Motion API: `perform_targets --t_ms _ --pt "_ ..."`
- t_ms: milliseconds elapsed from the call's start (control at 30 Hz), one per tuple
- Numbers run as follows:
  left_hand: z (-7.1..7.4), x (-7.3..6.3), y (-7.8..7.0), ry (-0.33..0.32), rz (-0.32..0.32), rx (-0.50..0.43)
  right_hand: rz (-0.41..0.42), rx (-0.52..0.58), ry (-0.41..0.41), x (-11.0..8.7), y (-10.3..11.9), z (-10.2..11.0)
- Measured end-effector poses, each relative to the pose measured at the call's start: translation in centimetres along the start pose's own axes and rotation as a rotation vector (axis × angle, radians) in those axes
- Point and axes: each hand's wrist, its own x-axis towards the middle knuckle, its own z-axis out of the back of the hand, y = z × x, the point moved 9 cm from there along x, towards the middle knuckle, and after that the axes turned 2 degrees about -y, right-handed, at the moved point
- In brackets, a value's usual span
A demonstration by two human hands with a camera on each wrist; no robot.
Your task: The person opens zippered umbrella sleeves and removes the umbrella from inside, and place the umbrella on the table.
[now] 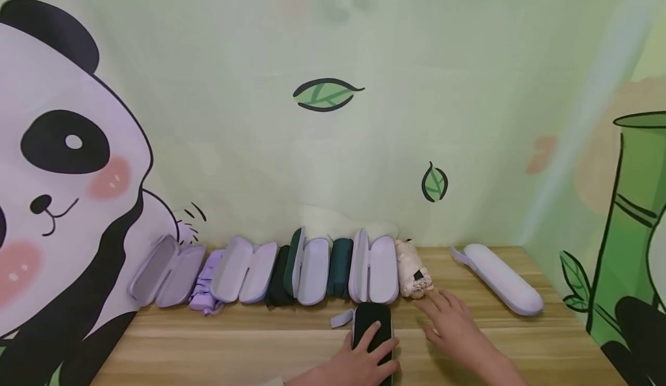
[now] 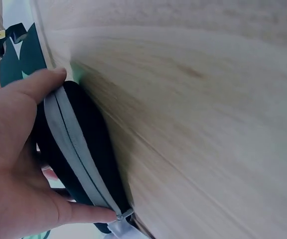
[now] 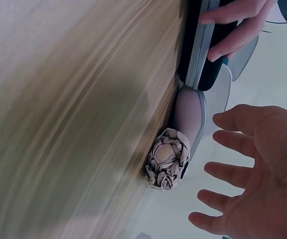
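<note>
My left hand [image 1: 361, 358] lies across a closed black zip case [image 1: 372, 318] at the front of the table, with fingers over its top and right edge. In the left wrist view, the thumb and a finger [image 2: 86, 214] grip the case along its grey zipper band [image 2: 73, 137]. A light strap [image 1: 341, 318] sticks out from its far end. To the right, my right hand [image 1: 458, 328] has its fingers spread and holds nothing. Its fingertips are close to a beige folded umbrella [image 1: 413, 267], whose crumpled end [image 3: 167, 159] shows in the right wrist view.
Along the wall runs a row of opened pale cases [image 1: 384, 270], with a purple folded umbrella [image 1: 205, 282], a black one [image 1: 280, 276] and a dark green one [image 1: 340, 267] between them. At the right lies a closed white case [image 1: 503, 279]. A panda-print backdrop [image 1: 234, 114] stands behind.
</note>
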Motion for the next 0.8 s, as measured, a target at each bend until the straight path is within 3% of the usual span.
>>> perform_targets --t_ms 200,400,567,800 --pt "0.2 0.1 0.1 -0.055 0.010 0.049 0.004 0.012 0.004 0.0 0.3 -0.1" --pt "0.6 0.2 0.1 -0.058 0.002 0.098 -0.001 0.014 0.012 0.0 0.4 -0.1" --pt "2.5 0.0 0.0 -0.135 -0.006 0.198 0.001 0.012 0.004 0.1 0.5 0.2" --pt "5.9 -1.7 0.8 -0.280 0.004 0.285 0.021 0.000 -0.029 0.0 0.7 0.5"
